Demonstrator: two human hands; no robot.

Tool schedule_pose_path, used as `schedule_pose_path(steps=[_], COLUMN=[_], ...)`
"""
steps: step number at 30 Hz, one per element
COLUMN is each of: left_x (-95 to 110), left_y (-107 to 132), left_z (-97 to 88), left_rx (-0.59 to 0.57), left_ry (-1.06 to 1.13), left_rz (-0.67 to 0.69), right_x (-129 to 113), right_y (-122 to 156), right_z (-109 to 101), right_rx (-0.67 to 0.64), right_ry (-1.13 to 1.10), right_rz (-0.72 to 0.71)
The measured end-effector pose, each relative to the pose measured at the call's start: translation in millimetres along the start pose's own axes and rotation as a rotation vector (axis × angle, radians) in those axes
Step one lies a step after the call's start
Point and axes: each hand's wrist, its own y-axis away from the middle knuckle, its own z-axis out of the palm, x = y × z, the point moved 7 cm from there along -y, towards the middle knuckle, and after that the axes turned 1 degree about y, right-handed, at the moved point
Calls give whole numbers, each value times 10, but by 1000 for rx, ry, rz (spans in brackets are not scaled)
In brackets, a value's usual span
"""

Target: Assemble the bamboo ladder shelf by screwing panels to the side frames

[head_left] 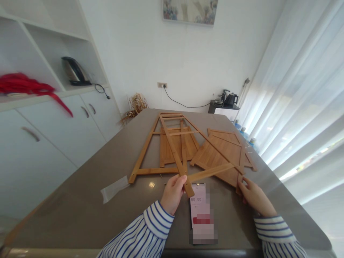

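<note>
My left hand is closed around the lower end of one leg of a wooden ladder-shaped frame. At the lower right, my right hand pinches the end of that frame's other leg. The held frame is tilted, its narrow far end over a second wooden frame that lies on the table. Beneath and beyond it is a slatted wooden panel. More wooden panels overlap on the right, partly under the held frame.
A phone with a timer screen lies on the grey table between my forearms. A clear plastic bag is at the left. White cabinets stand left, a curtain hangs right, and bottles stand beyond the right edge.
</note>
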Motion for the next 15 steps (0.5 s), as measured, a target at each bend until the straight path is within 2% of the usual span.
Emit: schedule_pose_path(steps=[7,10,13,15], left_x=[51,54,12,-16], left_y=[-32,-12,16,30], left_z=[95,122,156,161], left_rx=[-12,-37,-70,-69], left_ry=[93,110,124,150], left_rz=[-40,-60,-121,-166], right_x=[39,24,-109,-285], right_y=[12,107,292,424], right_z=[-63,-142,-258,-270], right_rx=[97,208,386,444], right_ry=[342,406,403,356], right_rz=[-67,-79,-89,-163])
